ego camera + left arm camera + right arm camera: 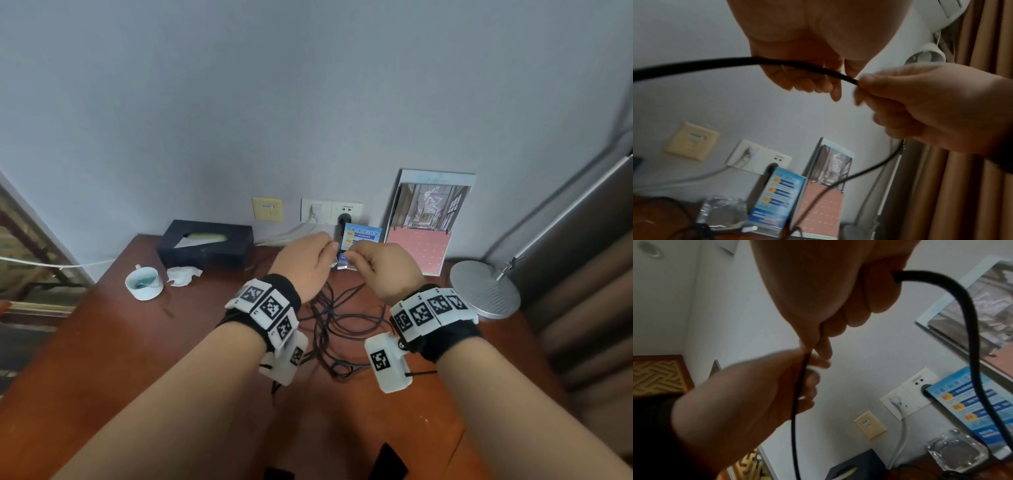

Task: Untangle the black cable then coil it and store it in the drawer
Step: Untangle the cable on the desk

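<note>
The black cable (339, 322) lies in tangled loops on the brown table (171, 342), below my wrists. Both hands are raised close together over the back of the table. My left hand (325, 253) has its fingers curled round one stretch of the cable (715, 65). My right hand (354, 255) pinches the cable between thumb and forefinger (863, 81), and another stretch (970, 321) comes out of its closed fist and hangs down. A strand (797, 394) runs down past the left hand (756, 386). No drawer is in view.
At the back left stand a dark tissue box (205, 245), a white cup (144, 282) and a crumpled tissue (183, 275). A blue card stand (363, 236), a glass ashtray (957, 452), a calendar (428, 222) and a round lamp base (484, 289) sit behind and right. Wall sockets (332, 212) are behind.
</note>
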Available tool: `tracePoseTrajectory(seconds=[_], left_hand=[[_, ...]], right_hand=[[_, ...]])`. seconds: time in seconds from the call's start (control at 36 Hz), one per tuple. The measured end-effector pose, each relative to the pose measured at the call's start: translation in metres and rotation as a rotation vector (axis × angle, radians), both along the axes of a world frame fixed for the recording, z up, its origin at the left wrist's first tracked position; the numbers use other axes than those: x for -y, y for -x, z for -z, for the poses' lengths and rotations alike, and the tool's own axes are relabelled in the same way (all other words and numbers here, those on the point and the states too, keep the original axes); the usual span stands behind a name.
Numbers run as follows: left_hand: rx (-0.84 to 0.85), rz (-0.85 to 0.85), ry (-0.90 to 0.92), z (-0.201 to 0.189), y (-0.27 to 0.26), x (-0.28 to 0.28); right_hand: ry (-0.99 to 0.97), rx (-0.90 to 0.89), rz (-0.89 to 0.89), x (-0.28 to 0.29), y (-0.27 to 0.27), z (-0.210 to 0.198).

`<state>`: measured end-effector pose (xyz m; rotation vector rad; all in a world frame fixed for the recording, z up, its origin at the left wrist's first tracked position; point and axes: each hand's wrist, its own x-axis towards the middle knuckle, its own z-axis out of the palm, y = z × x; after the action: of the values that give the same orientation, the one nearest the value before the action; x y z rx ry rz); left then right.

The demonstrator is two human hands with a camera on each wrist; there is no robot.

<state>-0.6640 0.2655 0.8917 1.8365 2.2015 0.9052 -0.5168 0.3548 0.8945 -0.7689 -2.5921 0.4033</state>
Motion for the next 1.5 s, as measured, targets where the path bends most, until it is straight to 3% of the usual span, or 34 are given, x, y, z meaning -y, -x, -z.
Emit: tracePoseTrajectory(seconds=[0.17, 0.36, 0.5, 0.72, 0.94, 1.19, 1.36, 1.5], left_hand=[[0.157, -0.088, -0.04, 0.001, -0.014, -0.01], [-0.095, -0.134, -0.042, -0.002, -0.005, -0.01], [-0.133, -0.133, -0.049, -0.002, 0.008, -0.01], [-0.151, -0.043, -0.035, -0.005, 0.022, -0.004], [0.032, -0.076, 0.026, -0.01, 0.018, -0.011], [0.147, -0.014, -0.137, -0.02, -0.014, -0.019], [-0.07, 0.095, -0.131, -0.03, -0.003, -0.01], [-0.124, -0.022, -0.126, -0.032, 0.02, 0.0]], right_hand=[[0.034, -0.049, -0.018, 0.0, 0.011, -0.002], [0.137, -0.094, -0.059, -0.012, 0.0, -0.008], [0.249, -0.197, -0.06, -0.022, -0.01, -0.006], [0.275, -0.273, -0.02, -0.026, -0.022, -0.004], [0.114, -0.31, -0.038, -0.017, -0.01, 0.0], [0.106, -0.379, -0.041, -0.005, 0.01, -0.001], [0.156, -0.327, -0.089, -0.008, -0.001, -0.01], [0.188, -0.305, -0.068, -0.021, -0.02, -0.016]])
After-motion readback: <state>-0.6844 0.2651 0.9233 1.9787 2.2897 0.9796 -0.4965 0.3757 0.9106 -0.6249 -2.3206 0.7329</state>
